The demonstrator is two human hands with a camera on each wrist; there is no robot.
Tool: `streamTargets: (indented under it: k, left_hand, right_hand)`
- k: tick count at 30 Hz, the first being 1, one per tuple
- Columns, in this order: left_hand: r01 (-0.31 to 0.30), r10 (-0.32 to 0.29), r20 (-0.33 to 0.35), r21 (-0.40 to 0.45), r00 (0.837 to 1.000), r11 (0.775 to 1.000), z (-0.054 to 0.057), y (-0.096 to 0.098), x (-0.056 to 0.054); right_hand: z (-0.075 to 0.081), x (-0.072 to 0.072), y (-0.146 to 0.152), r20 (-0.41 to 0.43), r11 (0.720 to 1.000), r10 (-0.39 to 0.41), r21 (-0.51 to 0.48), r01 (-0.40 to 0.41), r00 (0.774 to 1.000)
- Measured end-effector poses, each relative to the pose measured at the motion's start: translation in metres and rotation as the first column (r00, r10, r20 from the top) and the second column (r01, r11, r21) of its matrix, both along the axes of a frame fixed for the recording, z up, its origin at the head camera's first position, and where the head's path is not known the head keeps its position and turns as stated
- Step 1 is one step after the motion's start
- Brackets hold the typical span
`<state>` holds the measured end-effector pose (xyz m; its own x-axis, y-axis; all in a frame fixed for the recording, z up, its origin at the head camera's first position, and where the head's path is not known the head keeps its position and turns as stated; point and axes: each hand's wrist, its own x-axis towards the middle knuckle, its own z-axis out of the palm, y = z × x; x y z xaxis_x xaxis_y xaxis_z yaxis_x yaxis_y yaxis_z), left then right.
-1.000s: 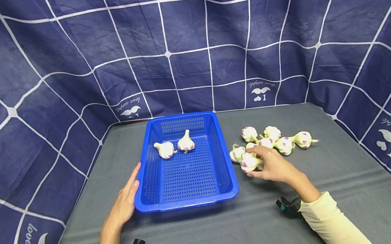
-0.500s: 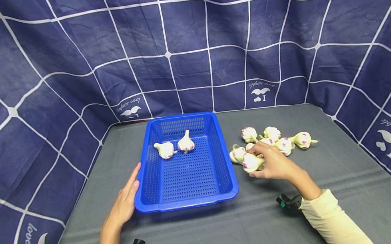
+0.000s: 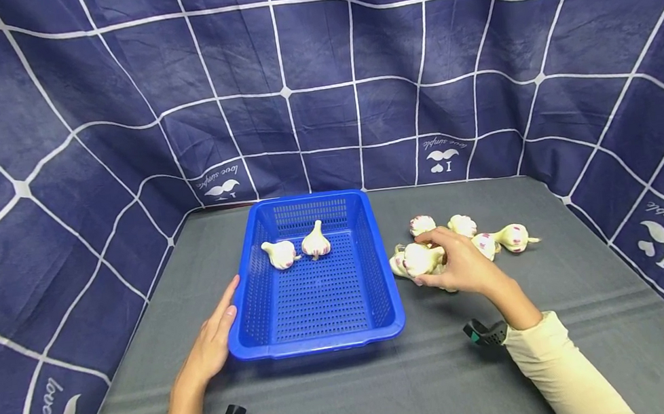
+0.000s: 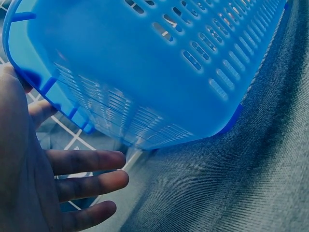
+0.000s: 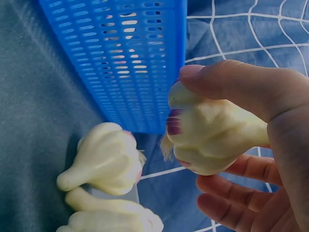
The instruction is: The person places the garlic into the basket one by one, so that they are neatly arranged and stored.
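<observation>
My right hand (image 3: 461,262) grips a white garlic bulb (image 3: 420,259) with purple streaks, thumb on one side and fingers on the other. In the right wrist view the held garlic bulb (image 5: 212,128) hangs above two others, its roots towards the basket. The blue plastic basket (image 3: 386,296) stands left of that hand, with two garlic bulbs (image 3: 281,254) lying in its far left part. Against the basket's left side rests my left hand (image 3: 213,340). In the left wrist view its thumb side touches the rim while several fingers (image 4: 91,186) extend straight below it.
Loose garlic bulbs (image 3: 515,238) lie in a cluster right of the basket, some partly hidden by my right hand. A grey cloth (image 3: 451,385) covers the table. The blue checked curtain (image 3: 323,126) rises behind it and at both sides.
My right hand has raised the garlic bulb off the pile and shifted it slightly left and away from me. The left hand and the basket have stayed in place.
</observation>
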<state>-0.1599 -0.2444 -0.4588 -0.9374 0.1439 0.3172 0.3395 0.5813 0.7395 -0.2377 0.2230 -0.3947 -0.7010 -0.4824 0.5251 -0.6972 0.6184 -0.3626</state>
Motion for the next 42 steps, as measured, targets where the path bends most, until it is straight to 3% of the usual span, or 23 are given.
streamTargets:
  k: [15,24,30,42]
  left_hand:
    - [0.009,-0.009,0.008,-0.003,1.000,1.000,0.002,0.000,0.001]
    - [0.004,-0.004,0.002,-0.004,1.000,1.000,0.001,-0.001,0.001]
    - [-0.001,0.001,0.009,-0.007,1.000,1.000,0.000,-0.001,0.001]
    - [-0.004,0.004,0.019,-0.012,1.000,1.000,0.000,-0.001,0.000]
  right_hand:
    - [0.015,-0.010,-0.019,-0.045,0.997,0.004,-0.079,-0.007,0.999]
    - [0.022,-0.017,-0.034,-0.042,0.997,-0.026,-0.072,0.023,0.999]
    - [0.024,-0.023,-0.045,-0.004,0.995,-0.064,-0.078,0.064,0.998]
    - [0.030,-0.039,-0.070,0.078,0.997,-0.028,-0.063,0.033,0.997]
